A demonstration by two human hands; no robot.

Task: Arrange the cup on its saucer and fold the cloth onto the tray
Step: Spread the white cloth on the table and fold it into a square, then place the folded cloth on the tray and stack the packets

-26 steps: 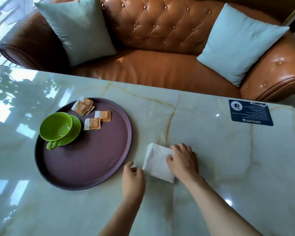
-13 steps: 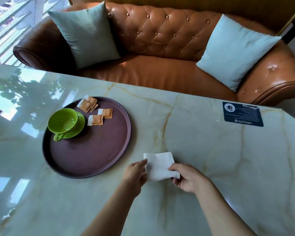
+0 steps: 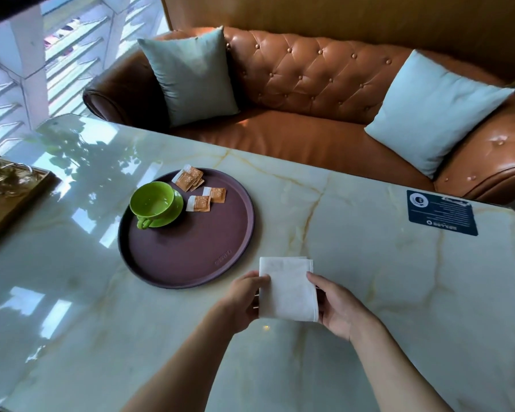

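A folded white cloth (image 3: 286, 288) is held between both hands just above the marble table, right of the tray's near rim. My left hand (image 3: 244, 301) grips its left edge and my right hand (image 3: 338, 307) grips its right edge. The round dark brown tray (image 3: 191, 263) lies to the left. On its far left part a green cup (image 3: 153, 203) sits on its green saucer (image 3: 176, 211), handle pointing toward me.
Several orange sachets (image 3: 199, 191) lie on the tray behind and right of the cup. A dark blue card (image 3: 440, 212) lies at the table's far right. A gold-framed tray (image 3: 9, 197) sits at the left edge. A brown leather sofa (image 3: 309, 114) with two cushions stands behind.
The cloth went from being pressed flat on the table to being lifted and held by both hands. My view has tilted up and shifted, showing more of the sofa and window.
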